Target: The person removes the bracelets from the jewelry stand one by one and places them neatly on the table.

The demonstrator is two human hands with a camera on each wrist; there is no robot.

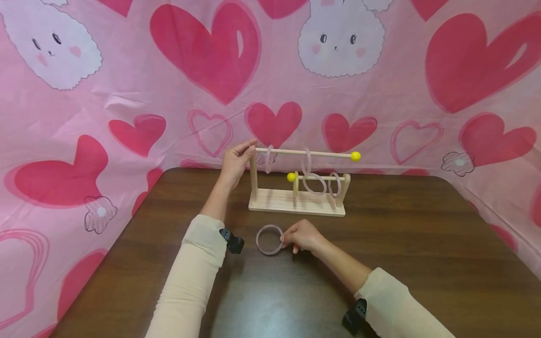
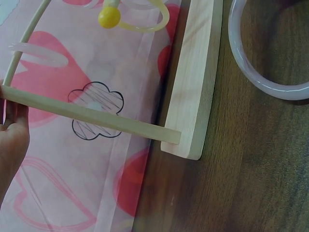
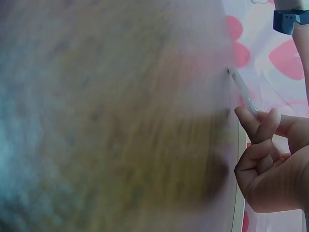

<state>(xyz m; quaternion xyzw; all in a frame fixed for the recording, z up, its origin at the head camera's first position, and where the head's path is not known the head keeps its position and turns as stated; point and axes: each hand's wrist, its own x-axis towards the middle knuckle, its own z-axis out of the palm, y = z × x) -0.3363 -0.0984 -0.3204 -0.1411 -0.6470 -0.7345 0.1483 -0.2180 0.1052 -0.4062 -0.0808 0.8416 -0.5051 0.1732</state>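
My right hand [image 1: 303, 236] pinches a translucent pinkish ring [image 1: 257, 240] by its right side, between thumb and fingers, low over the table in front of a wooden stand [image 1: 296, 203]. The right wrist view catches that ring [image 3: 245, 92] edge-on at the fingertips. With my left hand [image 1: 235, 164] I grip the top of the stand's left post [image 2: 96, 116], where the upper rod [image 1: 329, 154] starts. Two pinkish rings hang on the upper rod. On the lower rod hang a yellow ring [image 1: 295, 185] and two more pinkish rings.
Yellow balls cap the upper rod's right end [image 1: 356, 156] and the lower rod's left end [image 1: 291, 177]. Beneath everything is a dark wooden table [image 1: 405, 225]. A pink cloth [image 1: 177, 94] with hearts and rabbits hangs behind it.
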